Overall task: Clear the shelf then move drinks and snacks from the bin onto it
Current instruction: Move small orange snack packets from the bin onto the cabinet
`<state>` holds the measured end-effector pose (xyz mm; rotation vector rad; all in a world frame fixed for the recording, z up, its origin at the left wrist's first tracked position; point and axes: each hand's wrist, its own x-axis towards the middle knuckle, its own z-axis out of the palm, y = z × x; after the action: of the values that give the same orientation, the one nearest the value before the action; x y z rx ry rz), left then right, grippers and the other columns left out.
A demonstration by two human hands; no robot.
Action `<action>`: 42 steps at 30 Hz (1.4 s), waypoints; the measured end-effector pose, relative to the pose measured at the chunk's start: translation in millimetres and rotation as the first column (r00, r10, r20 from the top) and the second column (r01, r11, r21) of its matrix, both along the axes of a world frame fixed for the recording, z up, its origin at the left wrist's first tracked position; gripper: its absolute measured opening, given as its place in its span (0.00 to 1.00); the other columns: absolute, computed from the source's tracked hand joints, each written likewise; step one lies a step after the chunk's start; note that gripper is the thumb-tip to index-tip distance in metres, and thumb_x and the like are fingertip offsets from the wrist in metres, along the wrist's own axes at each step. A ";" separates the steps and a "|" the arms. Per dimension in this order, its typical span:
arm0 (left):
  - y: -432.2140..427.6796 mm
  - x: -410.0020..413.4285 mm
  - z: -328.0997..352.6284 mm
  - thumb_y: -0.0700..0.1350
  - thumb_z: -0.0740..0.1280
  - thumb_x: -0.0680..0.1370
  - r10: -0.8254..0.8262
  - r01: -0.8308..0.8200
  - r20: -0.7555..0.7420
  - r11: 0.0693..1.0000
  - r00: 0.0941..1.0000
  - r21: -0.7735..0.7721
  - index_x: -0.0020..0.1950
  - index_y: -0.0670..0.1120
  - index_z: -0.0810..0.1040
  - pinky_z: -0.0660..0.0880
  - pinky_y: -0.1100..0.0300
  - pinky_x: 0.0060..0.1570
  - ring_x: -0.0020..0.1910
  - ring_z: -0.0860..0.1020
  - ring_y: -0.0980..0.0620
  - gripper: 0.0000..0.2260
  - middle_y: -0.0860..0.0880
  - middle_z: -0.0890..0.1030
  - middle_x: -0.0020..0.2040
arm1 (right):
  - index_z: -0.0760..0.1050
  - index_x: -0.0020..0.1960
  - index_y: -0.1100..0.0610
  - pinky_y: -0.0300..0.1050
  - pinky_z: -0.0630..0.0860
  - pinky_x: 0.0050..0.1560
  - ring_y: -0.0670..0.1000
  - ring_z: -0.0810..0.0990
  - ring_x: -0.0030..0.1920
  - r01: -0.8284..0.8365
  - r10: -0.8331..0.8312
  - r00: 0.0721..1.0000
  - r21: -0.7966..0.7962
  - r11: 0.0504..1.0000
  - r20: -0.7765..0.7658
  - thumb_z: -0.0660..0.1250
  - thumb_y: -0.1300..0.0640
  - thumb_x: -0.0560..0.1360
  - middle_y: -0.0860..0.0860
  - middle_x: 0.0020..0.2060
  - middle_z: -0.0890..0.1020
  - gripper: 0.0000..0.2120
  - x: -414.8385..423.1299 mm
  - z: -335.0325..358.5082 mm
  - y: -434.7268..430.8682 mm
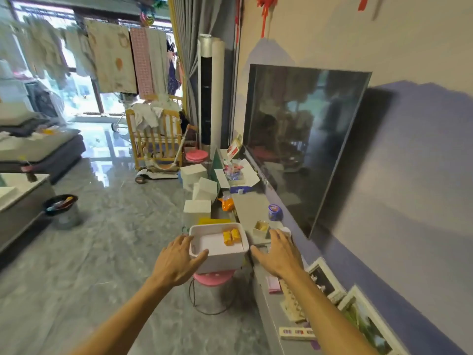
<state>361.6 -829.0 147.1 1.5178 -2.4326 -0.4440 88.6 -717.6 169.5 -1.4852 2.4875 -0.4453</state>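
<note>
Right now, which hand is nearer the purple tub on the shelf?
Right. The right hand is spread over the shelf, just short of the purple tub. The left hand touches the white bin at its left rim, across the bin from the tub.

A family living room: a large flat-screen television (302, 139) hangs on a blue-and-cream wall (409, 175) above a low grey shelf (249, 208), laundry (112, 60) hangs in rows before the glazed doors (83, 90), and a wooden cot (156, 139) stands by grey curtains (189, 34) and a tower air conditioner (206, 90). A sofa (41, 152) sits on the polished stone floor (115, 239), and framed photographs (325, 280) lean against the wall on the shelf top
</note>
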 end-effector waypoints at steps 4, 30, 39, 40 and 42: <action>-69.1 -32.0 -8.1 0.77 0.52 0.76 0.107 -0.107 0.009 0.994 0.994 0.008 0.77 0.50 0.70 0.76 0.48 0.64 0.67 0.77 0.46 0.40 0.47 0.75 0.74 | 0.62 0.81 0.51 0.55 0.76 0.68 0.59 0.72 0.75 -0.052 0.052 0.999 0.028 0.998 0.003 0.64 0.28 0.78 0.54 0.78 0.70 0.40 -34.9 -9.1 -87.4; -472.9 -262.8 -266.5 0.76 0.54 0.75 0.157 -0.202 0.136 0.872 0.978 0.445 0.74 0.46 0.73 0.77 0.44 0.63 0.66 0.78 0.41 0.41 0.44 0.78 0.71 | 0.62 0.80 0.56 0.59 0.73 0.71 0.62 0.72 0.73 -0.017 0.015 1.000 0.387 0.922 0.008 0.64 0.34 0.77 0.59 0.75 0.72 0.40 -179.3 -306.7 -512.0; -540.9 -346.5 -449.8 0.74 0.58 0.75 0.295 -0.355 0.197 0.765 0.935 0.538 0.77 0.45 0.69 0.77 0.44 0.60 0.65 0.78 0.41 0.41 0.44 0.77 0.69 | 0.64 0.79 0.56 0.59 0.76 0.68 0.62 0.72 0.72 -0.133 0.149 0.989 0.439 0.888 -0.002 0.64 0.43 0.83 0.60 0.74 0.71 0.30 -212.4 -505.8 -603.9; -544.1 -353.5 -469.3 0.73 0.59 0.76 0.300 -0.361 0.202 0.752 0.933 0.552 0.76 0.46 0.69 0.76 0.44 0.60 0.65 0.78 0.41 0.39 0.44 0.77 0.69 | 0.63 0.79 0.56 0.59 0.76 0.69 0.62 0.73 0.72 -0.140 0.153 0.988 0.443 0.885 0.005 0.65 0.45 0.83 0.60 0.73 0.71 0.29 -215.1 -525.8 -608.2; -545.4 -365.2 -502.8 0.71 0.61 0.77 0.307 -0.370 0.209 0.723 0.928 0.584 0.73 0.45 0.70 0.77 0.44 0.59 0.64 0.78 0.40 0.36 0.43 0.77 0.68 | 0.63 0.79 0.57 0.55 0.76 0.67 0.61 0.76 0.69 -0.128 0.152 0.988 0.457 0.880 -0.015 0.68 0.49 0.81 0.60 0.72 0.74 0.30 -217.9 -559.3 -612.8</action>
<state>-3.6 -1374.4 -355.7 2.2366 -2.0826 -1.1967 -129.3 -1330.5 -389.8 -1.4706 2.2801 0.1978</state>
